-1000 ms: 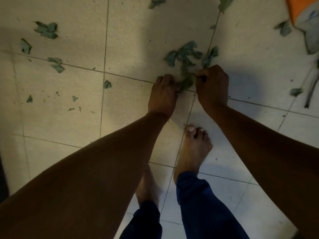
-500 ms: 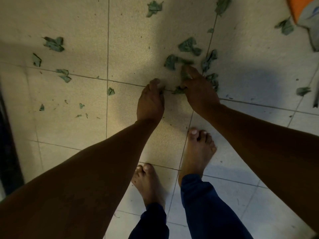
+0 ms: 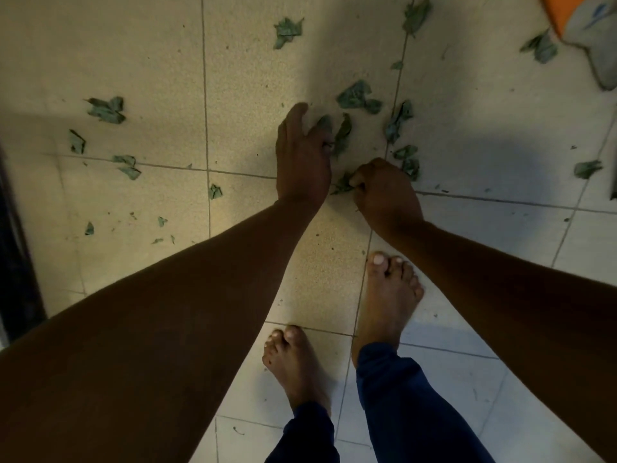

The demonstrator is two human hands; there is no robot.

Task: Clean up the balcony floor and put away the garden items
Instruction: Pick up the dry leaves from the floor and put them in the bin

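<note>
left hand (image 3: 302,162): reaches onto the tiled floor (image 3: 150,61), fingers extended and loosely spread, tips touching a dry leaf (image 3: 342,133) that stands on edge just right of the fingers
right hand (image 3: 384,192): just right of the left hand and a little nearer the person, knuckles up, fingers curled, pinching a bunch of leaves (image 3: 344,183) that sticks out on its thumb side
leaf cluster (image 3: 357,96): just beyond both hands, straddling the grout line; more pieces (image 3: 405,160) touch the far side of the right hand
scattered leaves (image 3: 107,110): well left of the left hand, several pieces plus small crumbs nearer the forearm
single leaf (image 3: 215,191): near the left wrist, on its left
far leaves (image 3: 287,30): well beyond the left hand; another (image 3: 587,168) well right of the right hand
orange and grey object (image 3: 587,31): far right of the hands, at the top corner, cut off by the frame, kind unclear
bare feet (image 3: 389,292): on the tiles, nearer the person than the right hand; dark blue trouser legs (image 3: 407,406) above the ankles
</note>
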